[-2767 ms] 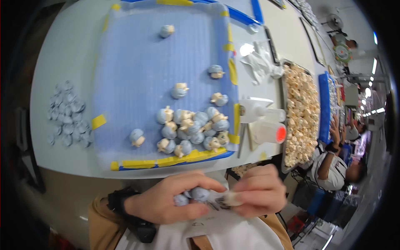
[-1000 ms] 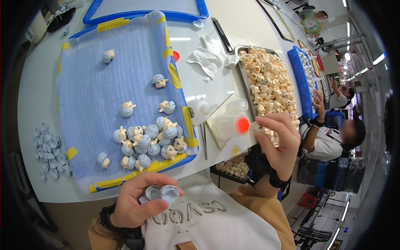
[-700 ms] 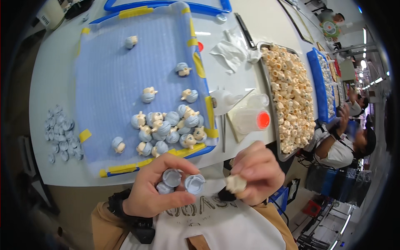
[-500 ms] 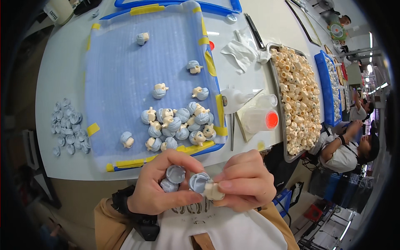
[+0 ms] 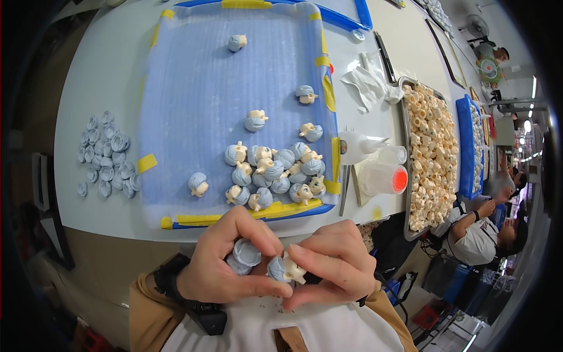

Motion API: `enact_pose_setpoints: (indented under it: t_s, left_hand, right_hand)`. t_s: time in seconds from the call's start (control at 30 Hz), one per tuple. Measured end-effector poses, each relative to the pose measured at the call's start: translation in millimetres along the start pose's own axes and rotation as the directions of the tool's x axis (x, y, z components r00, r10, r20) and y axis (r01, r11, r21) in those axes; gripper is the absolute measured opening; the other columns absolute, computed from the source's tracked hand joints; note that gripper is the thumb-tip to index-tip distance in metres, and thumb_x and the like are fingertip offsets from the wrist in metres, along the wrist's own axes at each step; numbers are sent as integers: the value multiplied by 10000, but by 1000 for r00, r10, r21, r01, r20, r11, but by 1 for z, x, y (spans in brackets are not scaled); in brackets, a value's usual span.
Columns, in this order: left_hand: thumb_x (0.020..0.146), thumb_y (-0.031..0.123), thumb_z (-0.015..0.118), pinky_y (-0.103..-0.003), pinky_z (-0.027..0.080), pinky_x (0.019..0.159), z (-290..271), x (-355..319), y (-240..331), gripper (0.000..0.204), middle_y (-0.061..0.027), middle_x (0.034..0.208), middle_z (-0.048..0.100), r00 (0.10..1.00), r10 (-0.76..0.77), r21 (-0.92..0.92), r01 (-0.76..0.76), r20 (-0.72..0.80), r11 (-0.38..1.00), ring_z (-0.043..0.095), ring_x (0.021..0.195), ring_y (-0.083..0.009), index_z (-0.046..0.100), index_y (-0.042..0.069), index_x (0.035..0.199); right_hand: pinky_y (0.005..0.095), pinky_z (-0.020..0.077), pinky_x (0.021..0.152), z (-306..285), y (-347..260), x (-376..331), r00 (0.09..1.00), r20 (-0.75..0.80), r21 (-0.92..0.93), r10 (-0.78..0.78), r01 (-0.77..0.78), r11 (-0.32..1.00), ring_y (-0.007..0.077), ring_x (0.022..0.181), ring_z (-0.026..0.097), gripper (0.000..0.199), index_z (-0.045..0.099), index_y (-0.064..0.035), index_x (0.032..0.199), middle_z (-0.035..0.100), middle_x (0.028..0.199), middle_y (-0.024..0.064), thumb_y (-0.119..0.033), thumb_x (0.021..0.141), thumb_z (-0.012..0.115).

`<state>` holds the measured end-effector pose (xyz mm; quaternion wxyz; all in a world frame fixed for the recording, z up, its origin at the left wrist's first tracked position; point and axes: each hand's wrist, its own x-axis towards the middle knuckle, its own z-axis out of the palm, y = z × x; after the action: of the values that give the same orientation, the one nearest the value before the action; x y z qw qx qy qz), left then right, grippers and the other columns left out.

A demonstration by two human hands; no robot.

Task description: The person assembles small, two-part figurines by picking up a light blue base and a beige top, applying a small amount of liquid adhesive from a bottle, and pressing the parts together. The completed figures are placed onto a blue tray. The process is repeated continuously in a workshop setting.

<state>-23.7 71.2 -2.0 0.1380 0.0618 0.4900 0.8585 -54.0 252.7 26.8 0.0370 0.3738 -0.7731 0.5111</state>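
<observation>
Beyond the near edge of the blue-lined tray [image 5: 187,105], on the person's side, the left hand [image 5: 214,267] is curled, pinching a pale-blue hair cap [image 5: 277,269] between thumb and fingertip, with spare caps [image 5: 246,254] (seemingly two) cupped in its palm. The right hand [image 5: 343,258] has its fingers drawn in close around a cream face piece [image 5: 294,271], pressed against that cap; whether the two are fully seated cannot be told. As for progress, inside the tray lie capped heads [image 5: 274,170], most crowded toward its near right corner and a few scattered singly farther back, so a fair batch looks done. Much more appears left: a heap of loose caps [image 5: 120,142] on the tabletop [image 5: 82,205] left of the tray, and, well to the tray's right, a metal pan [image 5: 409,220] full of bare face pieces [image 5: 433,158]. Compared with half a second ago, when the cap's hollow showed and the face piece sat at its rim, the cap now covers one side of the piece, its outer surface showing; the heads in the tray keep the same arrangement, though the whole view has shifted a little.
</observation>
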Motion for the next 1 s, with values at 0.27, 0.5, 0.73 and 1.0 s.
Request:
enact_pose_setpoints:
  t_s: [0.27,0.5,0.73,1.0]
  left_hand:
    - [772,170,697,-190,378,668,-4,1,10,346,-12,858,509,983,-164,-80,158,-80,984,455,758,-40,462,23,979]
    - [820,170,636,-193,378,668,-8,-3,11,269,-12,841,505,975,-195,8,197,-104,980,459,758,-40,474,10,964]
    - [850,127,593,-179,376,466,-6,-4,14,206,-18,737,498,945,-318,-183,300,-74,936,457,532,-35,440,15,930]
    - [868,152,574,-181,381,486,-8,-15,18,218,-24,726,498,959,-279,-247,257,-58,934,466,556,-43,421,21,950]
  right_hand:
    - [281,428,614,11,6,14,1000,-4,-228,-19,17,974,211,716,543,515,603,31,1026,601,853,92,-180,582,755]
    - [295,440,617,13,5,17,999,26,-278,28,-20,961,228,711,536,498,592,44,1014,590,884,122,-191,602,746]
    - [320,405,567,19,10,12,999,40,-259,27,-16,966,250,674,516,404,587,31,929,570,856,125,-236,655,715]
    - [319,360,588,30,11,14,998,59,-248,-32,45,968,234,646,496,411,583,6,893,537,805,97,-361,719,640]
